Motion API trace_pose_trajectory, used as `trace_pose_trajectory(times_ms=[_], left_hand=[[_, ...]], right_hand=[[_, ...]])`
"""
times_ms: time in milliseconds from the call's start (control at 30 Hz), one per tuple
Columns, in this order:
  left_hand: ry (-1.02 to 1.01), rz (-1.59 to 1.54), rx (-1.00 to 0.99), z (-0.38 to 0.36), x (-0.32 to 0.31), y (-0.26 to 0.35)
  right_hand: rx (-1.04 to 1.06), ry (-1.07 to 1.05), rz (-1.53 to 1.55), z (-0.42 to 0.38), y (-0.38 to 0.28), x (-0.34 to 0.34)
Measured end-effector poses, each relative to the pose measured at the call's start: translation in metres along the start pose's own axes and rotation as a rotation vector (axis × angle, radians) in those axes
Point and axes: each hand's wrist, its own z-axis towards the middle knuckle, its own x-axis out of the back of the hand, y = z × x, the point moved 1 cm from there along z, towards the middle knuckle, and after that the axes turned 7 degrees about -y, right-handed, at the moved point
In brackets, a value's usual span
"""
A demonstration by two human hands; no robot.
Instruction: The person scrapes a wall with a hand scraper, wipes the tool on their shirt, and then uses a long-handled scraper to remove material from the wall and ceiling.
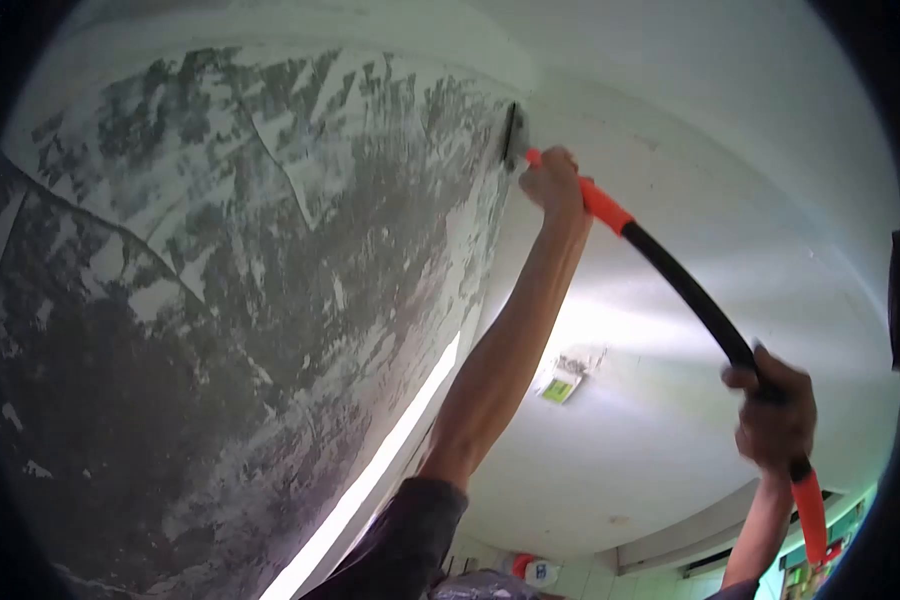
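Observation:
A long-handled scraper (685, 285) with a black shaft and orange grips slants across the right half of the view. My left hand (555, 182) is raised high and closed round the orange grip close to the blade. Lower on the right, my right hand (775, 412) wraps round the black shaft above the orange end. The dark flat blade (511, 135) is at the edge of a patchy grey and white surface (270, 230), near where it meets the smooth pale one. Whether the blade touches it is hard to tell.
A bright light strip (370, 475) runs along the lower edge of the patchy surface. A small green and white item (560, 384) is on the pale surface. At the bottom are a red and white container (538, 570) and, at right, shelves with coloured items (805, 578).

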Motion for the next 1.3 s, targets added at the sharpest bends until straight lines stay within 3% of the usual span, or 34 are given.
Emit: trace_pose_trajectory(times_ms=[67,133,233,300,367,400,433,533,567,600,667,733,800,833,867,933,1000,1033,1100,1133,1200,1233,1300], left_hand=[[0.035,-0.038,0.016,-0.026,-0.006,0.026],[0.009,-0.016,0.002,-0.011,0.001,0.022],[-0.026,0.000,0.007,0.019,0.006,-0.011],[0.063,-0.047,0.025,0.026,-0.001,-0.013],[0.032,-0.008,0.015,0.020,0.006,-0.007],[-0.006,-0.023,0.029,0.014,0.011,-0.006],[-0.043,-0.037,0.042,0.010,0.015,-0.005],[-0.030,-0.034,0.024,-0.001,0.024,-0.006],[-0.034,-0.044,0.012,-0.002,0.021,-0.004],[-0.032,-0.041,0.002,-0.004,0.018,0.000],[0.022,-0.091,0.009,-0.012,0.011,0.002],[0.023,-0.063,-0.023,-0.009,0.011,0.001],[0.025,-0.025,-0.046,-0.011,0.020,0.000],[0.003,-0.075,-0.026,-0.013,0.022,0.002],[-0.022,-0.125,-0.005,-0.015,0.023,0.003],[-0.131,0.121,-0.060,-0.050,0.028,0.010],[0.087,0.551,-0.374,-0.091,0.047,0.004],[0.025,0.690,-0.628,-0.109,0.048,0.008],[-0.297,0.917,-1.255,-0.136,0.013,0.048],[-0.293,0.923,-1.255,-0.130,0.004,0.058],[-1.062,1.236,-1.049,-0.105,-0.023,0.072],[-1.011,1.247,-0.976,-0.102,-0.035,0.061],[-0.969,1.617,-0.643,-0.099,-0.031,0.062]], right_hand=[[0.020,-0.077,-0.010,-0.018,0.012,-0.024],[0.035,0.004,-0.109,-0.014,0.024,-0.037],[-0.024,-0.181,0.246,0.032,-0.008,-0.019],[-0.067,-0.323,0.286,0.033,-0.015,-0.016],[-0.036,-0.406,0.139,0.030,0.009,-0.010],[0.094,-0.369,-0.067,0.028,0.024,0.003],[0.334,-0.256,-0.654,0.032,0.033,-0.001],[1.255,0.452,-1.004,0.028,0.075,0.044],[1.278,0.765,-0.743,0.019,0.074,0.057],[1.492,0.829,-0.515,0.016,0.079,0.057],[2.101,0.545,-0.151,0.001,0.080,0.025],[2.457,0.347,0.164,-0.021,0.075,-0.011],[2.374,-0.171,-0.105,-0.051,0.070,0.014],[2.209,-0.672,-0.363,-0.060,0.066,0.014],[2.076,-0.803,-0.543,-0.066,0.058,0.014],[2.106,-0.751,-0.532,-0.074,0.048,0.010],[2.119,-0.663,-0.584,-0.083,0.037,0.004],[2.134,-0.652,-0.660,-0.086,0.031,0.006],[2.083,-0.786,-0.779,-0.091,0.020,0.004],[2.077,-0.788,-0.774,-0.095,0.019,0.004],[2.094,-0.866,-0.865,-0.107,0.021,0.005],[2.080,-0.869,-0.855,-0.113,0.026,-0.002],[2.102,-0.791,-0.800,-0.133,0.038,-0.021]])
